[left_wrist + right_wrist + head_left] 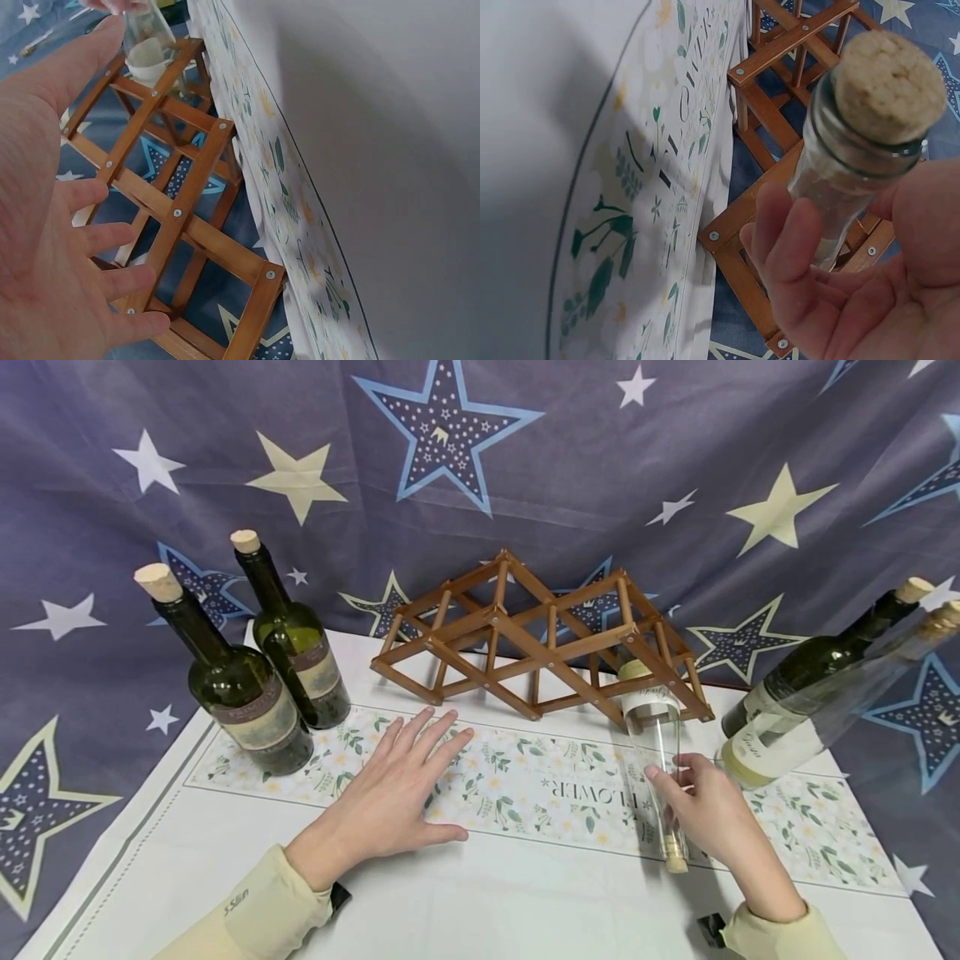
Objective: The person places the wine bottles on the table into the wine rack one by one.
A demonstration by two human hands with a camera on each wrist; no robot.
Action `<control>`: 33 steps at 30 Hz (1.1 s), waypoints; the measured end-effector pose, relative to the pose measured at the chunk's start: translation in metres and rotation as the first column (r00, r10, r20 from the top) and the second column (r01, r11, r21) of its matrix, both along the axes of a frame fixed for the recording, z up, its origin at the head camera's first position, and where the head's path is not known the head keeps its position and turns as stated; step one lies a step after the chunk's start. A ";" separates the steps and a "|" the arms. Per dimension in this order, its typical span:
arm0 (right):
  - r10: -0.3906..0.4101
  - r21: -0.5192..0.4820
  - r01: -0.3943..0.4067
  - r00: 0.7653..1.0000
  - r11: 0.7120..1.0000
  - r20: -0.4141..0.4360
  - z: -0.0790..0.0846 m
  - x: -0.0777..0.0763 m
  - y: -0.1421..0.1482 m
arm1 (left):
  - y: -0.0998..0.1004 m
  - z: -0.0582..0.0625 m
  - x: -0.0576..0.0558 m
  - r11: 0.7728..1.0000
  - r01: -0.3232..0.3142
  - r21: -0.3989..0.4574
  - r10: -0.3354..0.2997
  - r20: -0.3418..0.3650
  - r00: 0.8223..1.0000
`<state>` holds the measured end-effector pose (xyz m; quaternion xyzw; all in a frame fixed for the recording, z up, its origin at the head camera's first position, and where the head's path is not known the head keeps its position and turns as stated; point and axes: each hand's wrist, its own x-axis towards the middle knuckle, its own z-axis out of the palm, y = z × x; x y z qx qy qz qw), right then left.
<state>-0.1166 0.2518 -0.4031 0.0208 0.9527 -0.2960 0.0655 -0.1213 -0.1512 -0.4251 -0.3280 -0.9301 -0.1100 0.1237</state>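
A clear glass bottle (654, 739) with a cork (891, 86) lies in the right-hand part of a wooden lattice wine rack (525, 641), base inward and neck toward me. My right hand (705, 806) holds it around the neck, thumb on one side and fingers curled on the other, as the right wrist view shows. Part of the bottle's base is hidden behind the rack's slats. My left hand (390, 785) is spread in front of the rack's left half, fingers straight and nothing in it. In the left wrist view, the bottle's pale label (148, 64) shows beyond the thumb.
Two corked dark green bottles, a nearer one (251, 718) and a farther one (303, 668), stand at left. On the right stand another green bottle (802, 664) and a clear corked one (772, 752). A floral runner (510, 785) crosses the white table; a starry curtain (525, 460) hangs behind.
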 end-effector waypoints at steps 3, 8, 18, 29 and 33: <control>0.003 0.010 -0.003 1.000 1.000 -0.001 0.000 -0.005 0.000 | 0.000 0.000 0.000 1.000 -0.004 -0.011 0.004 0.009 1.000; 0.020 0.023 -0.019 1.000 1.000 -0.016 0.002 -0.011 0.000 | 0.000 0.000 0.000 1.000 -0.006 -0.013 0.006 0.016 1.000; 0.026 0.047 -0.026 1.000 0.999 0.010 0.001 -0.024 0.002 | 0.000 -0.001 0.000 1.000 0.001 -0.007 -0.001 -0.006 1.000; 0.024 0.058 -0.025 0.999 0.998 0.030 0.000 -0.035 0.004 | 0.001 -0.002 -0.001 1.000 0.000 -0.007 0.000 0.010 1.000; 0.028 0.061 -0.029 0.999 0.998 0.029 -0.002 -0.037 0.004 | 0.001 -0.002 -0.001 1.000 0.003 -0.007 -0.002 0.016 1.000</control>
